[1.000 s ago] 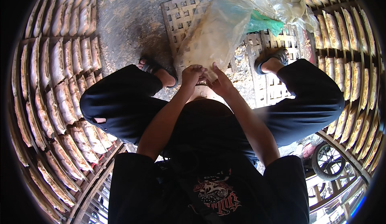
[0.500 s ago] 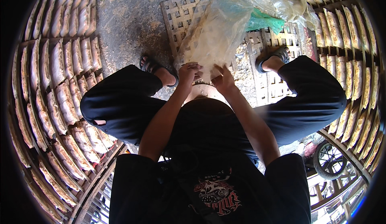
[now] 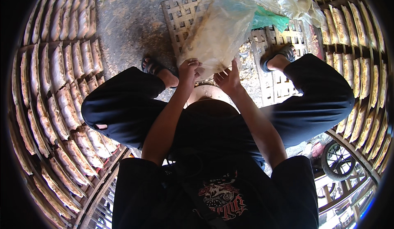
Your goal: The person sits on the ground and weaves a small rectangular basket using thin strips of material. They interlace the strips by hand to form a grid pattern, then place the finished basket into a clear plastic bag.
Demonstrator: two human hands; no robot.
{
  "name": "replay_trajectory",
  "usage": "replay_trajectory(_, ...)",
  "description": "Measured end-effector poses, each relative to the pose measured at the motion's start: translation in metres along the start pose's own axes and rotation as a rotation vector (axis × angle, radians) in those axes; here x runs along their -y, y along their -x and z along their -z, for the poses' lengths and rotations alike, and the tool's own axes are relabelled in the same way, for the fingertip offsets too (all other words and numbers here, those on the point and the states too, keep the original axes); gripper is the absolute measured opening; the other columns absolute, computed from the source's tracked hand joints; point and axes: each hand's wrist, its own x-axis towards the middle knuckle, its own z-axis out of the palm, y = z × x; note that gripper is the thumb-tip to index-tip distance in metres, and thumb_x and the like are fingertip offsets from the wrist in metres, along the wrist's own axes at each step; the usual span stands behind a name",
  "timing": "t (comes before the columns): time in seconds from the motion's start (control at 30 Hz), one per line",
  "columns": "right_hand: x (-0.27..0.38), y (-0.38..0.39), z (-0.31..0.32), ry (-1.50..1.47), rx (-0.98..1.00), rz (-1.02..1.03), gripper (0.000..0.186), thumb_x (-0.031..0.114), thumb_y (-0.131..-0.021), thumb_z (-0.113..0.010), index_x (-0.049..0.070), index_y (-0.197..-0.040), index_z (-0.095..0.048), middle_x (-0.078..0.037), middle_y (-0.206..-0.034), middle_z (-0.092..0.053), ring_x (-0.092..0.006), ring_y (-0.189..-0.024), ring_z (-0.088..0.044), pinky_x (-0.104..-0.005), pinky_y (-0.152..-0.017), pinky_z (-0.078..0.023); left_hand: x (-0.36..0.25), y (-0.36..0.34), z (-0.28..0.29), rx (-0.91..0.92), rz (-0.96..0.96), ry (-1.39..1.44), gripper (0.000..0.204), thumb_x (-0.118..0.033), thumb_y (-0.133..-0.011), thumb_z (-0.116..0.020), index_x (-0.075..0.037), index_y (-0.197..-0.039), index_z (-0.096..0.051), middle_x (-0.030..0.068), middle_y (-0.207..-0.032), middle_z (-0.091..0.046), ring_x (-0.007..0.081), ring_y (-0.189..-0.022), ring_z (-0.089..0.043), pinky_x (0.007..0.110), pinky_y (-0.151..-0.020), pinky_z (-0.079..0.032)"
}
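A large, cloudy, translucent plastic bag (image 3: 223, 27) lies in front of me, its near end between my hands. My left hand (image 3: 189, 69) is closed on the bag's near left edge, the fingertips pinching the film. At the near right corner my right hand (image 3: 228, 78) has its fingers curled against the gathered plastic and seems to grip it. A pale, brownish tint shows through the bag, but I cannot make out whether anything is inside. Just under the hands is the rim of a round, light-coloured thing (image 3: 205, 92), mostly hidden.
Woven slatted panels (image 3: 180, 17) lie under the bag and by my right foot (image 3: 280, 60). More clear plastic (image 3: 283, 1) and a green plastic piece (image 3: 269, 20) lie beyond. Racks of pale, curved strips (image 3: 61, 64) rise on both sides. A wheel (image 3: 338, 161) stands behind right.
My right hand has turned and its fingers have spread a little at the bag's edge. The left hand has shifted slightly away from me, and the bag's near edge is drawn flatter.
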Motion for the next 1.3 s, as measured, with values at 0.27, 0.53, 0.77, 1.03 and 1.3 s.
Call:
replay_trajectory(0.27,-0.005,-0.028,0.006,0.156,0.376,0.037,0.051,0.054,-0.096,-0.058,0.01,-0.124,-0.055,-0.004,-0.117,-0.054,-0.0174,-0.101,-0.053,-0.0335,-0.085,-0.047,-0.019,0.006,-0.006,-0.033,-0.061,0.11,0.013,-0.008,-0.094,-0.058,-0.005,-0.107,-0.059,0.0068,-0.092,-0.064,0.0207,-0.079,-0.065,0.038,-0.072,-0.056)
replay_trajectory(0.53,-0.008,0.018,-0.049,0.651,0.446,0.081,0.064,0.061,-0.099,-0.047,0.006,-0.132,-0.049,-0.006,-0.123,-0.051,-0.0182,-0.098,-0.051,-0.0325,-0.086,-0.044,-0.04,0.018,-0.017,-0.059,-0.249,0.092,0.007,-0.007,-0.097,-0.057,-0.005,-0.102,-0.061,0.0035,-0.087,-0.061,0.0131,-0.072,-0.061,0.028,-0.061,-0.054)
replay_trajectory(0.77,-0.027,0.041,-0.053,-0.065,0.185,-0.029,0.066,0.064,-0.093,-0.056,0.008,-0.127,-0.053,-0.008,-0.11,-0.054,-0.0234,-0.095,-0.055,-0.0375,-0.085,-0.048,-0.035,0.004,-0.006,-0.104,-0.402,0.097,0.005,-0.004,-0.099,-0.058,-0.004,-0.1,-0.062,0.0011,-0.084,-0.062,0.0088,-0.073,-0.058,0.024,-0.058,-0.046)
replay_trajectory(1.03,-0.055,0.016,-0.045,0.003,-0.033,0.05,0.057,0.052,-0.099,-0.053,0.002,-0.126,-0.053,-0.011,-0.115,-0.058,-0.0248,-0.101,-0.054,-0.0405,-0.094,-0.045,-0.033,0.004,-0.008,-0.107,-0.442,0.061,0.006,-0.003,-0.097,-0.061,-0.003,-0.102,-0.064,0.0024,-0.089,-0.065,0.0085,-0.071,-0.058,0.023,-0.06,-0.048)
replay_trajectory(1.3,-0.054,0.035,-0.059,0.167,0.23,0.061,0.059,0.048,-0.099,-0.055,0.003,-0.137,-0.046,-0.011,-0.132,-0.05,-0.0271,-0.122,-0.047,-0.0415,-0.102,-0.042,-0.037,0.02,-0.017,-0.136,-0.445,-0.033,0.005,-0.003,-0.097,-0.061,-0.002,-0.101,-0.064,0.0033,-0.081,-0.065,0.0084,-0.062,-0.056,0.023,-0.054,-0.045)
